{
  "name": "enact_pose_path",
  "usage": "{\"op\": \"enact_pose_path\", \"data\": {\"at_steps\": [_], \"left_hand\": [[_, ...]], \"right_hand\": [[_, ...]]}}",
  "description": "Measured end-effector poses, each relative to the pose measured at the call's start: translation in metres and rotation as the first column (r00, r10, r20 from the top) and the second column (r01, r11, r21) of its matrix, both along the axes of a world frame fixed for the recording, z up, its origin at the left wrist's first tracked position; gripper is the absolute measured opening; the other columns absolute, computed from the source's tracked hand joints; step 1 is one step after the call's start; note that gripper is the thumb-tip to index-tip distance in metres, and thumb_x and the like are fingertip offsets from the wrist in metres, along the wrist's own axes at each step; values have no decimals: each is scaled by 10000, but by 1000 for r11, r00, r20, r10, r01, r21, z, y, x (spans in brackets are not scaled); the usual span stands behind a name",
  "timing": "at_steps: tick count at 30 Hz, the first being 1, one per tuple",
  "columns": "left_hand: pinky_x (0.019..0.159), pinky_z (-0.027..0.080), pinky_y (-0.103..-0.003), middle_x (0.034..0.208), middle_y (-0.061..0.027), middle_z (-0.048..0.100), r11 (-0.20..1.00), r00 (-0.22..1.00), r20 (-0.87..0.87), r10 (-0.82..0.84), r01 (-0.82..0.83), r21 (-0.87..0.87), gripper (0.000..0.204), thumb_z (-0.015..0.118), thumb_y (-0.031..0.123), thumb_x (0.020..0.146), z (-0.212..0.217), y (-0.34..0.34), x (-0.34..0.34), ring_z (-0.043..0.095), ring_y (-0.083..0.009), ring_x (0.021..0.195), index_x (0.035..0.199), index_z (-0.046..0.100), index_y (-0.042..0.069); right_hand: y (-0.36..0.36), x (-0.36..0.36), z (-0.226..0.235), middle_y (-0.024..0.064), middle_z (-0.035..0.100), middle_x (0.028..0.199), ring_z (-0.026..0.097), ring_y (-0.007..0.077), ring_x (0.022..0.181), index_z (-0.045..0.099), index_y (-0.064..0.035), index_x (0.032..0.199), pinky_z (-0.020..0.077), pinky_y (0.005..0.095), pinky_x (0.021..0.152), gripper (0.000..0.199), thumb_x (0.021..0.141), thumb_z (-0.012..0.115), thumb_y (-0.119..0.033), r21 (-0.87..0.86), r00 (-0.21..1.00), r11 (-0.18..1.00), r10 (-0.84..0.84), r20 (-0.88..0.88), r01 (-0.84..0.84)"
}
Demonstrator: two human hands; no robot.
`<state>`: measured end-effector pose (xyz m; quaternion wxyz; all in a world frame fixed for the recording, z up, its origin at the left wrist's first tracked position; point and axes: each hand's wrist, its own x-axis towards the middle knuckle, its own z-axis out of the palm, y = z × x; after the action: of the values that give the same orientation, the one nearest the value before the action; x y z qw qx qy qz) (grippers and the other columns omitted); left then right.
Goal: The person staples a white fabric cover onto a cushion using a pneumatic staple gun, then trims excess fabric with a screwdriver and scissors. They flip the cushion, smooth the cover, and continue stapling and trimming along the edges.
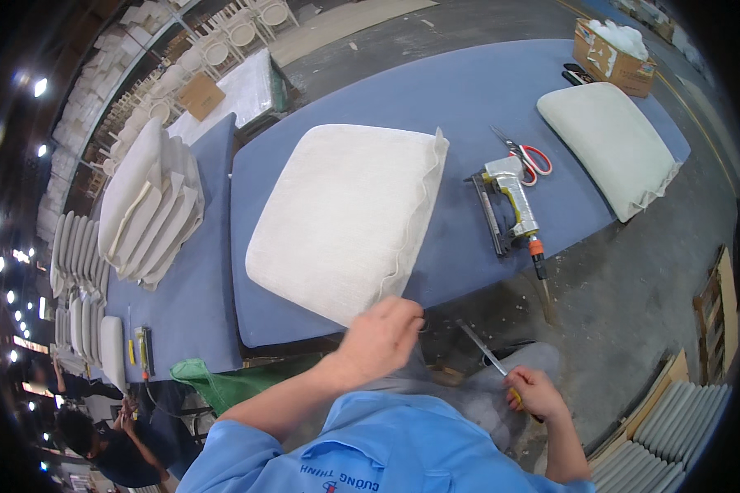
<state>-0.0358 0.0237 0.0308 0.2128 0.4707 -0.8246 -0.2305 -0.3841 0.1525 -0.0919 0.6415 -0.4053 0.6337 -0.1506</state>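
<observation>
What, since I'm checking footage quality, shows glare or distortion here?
Head view: lamps at left glare as white spots; the far edge of the blue table bows; picture corners fall to black; the white cushion is bright, its wavy edge readable.

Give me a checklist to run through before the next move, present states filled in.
1. Right grip closed on the yellow-handled metal tool: ok.
2. Tool tip clear of the large white cushion: ok, there is a gap between them.
3. Left grip firm on the cushion's near corner: cannot tell; it is at the corner, but pressure does not show.
4. Cushion's right-hand fabric edge lying flat: not ok, it is wavy and loose.
5. Staple gun off the cushion: ok, on the blue table beside it.
</observation>
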Motion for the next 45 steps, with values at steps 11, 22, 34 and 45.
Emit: {"op": "enact_pose_path", "data": {"at_steps": [11, 22, 34, 45], "left_hand": [[1225, 430, -523, 1523, -232, 600, 855, 961, -66, -268, 268, 445, 550, 714, 121, 972, -58, 14, -77, 513, -473, 1465, 1489, 577, -8], [903, 602, -510, 1091, -161, 789, 769, 855, 54, -516, 435, 468, 265, 689, 252, 1009, -76, 18, -94, 759, -361, 1000, 1193, 770, 78], [844, 511, -486, 982, -180, 609, 946, 894, 319, 316, -273, -173, 307, 843, 248, 894, 5, -30, 34, 624, -382, 951, 985, 679, 6], [809, 493, -489, 913, -191, 567, 985, 967, 193, 164, -172, 27, 209, 820, 130, 818, -26, -50, 46, 596, -408, 914, 828, 636, 31]], "right_hand": [[-21, -1, 22, 62, 668, 766, 646, 165, 636, 733, -4, 1185, 525, 343, 601, 249, 1109, 553, -158, -144, 949, 939, -315, -6, 311], [24, 8, 22, 8, 623, 748, 603, 107, 602, 713, -4, 1310, 512, 291, 568, 266, 1100, 595, -116, -314, 925, 879, -381, -7, 359], [-1, 16, 25, 164, 738, 809, 737, 242, 725, 742, -7, 1256, 557, 388, 688, 341, 970, 778, -188, -322, 965, 946, -126, -231, 46], [-9, 56, 49, 128, 680, 976, 683, 283, 851, 714, -79, 1340, 544, 386, 772, 386, 961, 769, -126, -580, 993, 811, 15, -117, -81]]}}
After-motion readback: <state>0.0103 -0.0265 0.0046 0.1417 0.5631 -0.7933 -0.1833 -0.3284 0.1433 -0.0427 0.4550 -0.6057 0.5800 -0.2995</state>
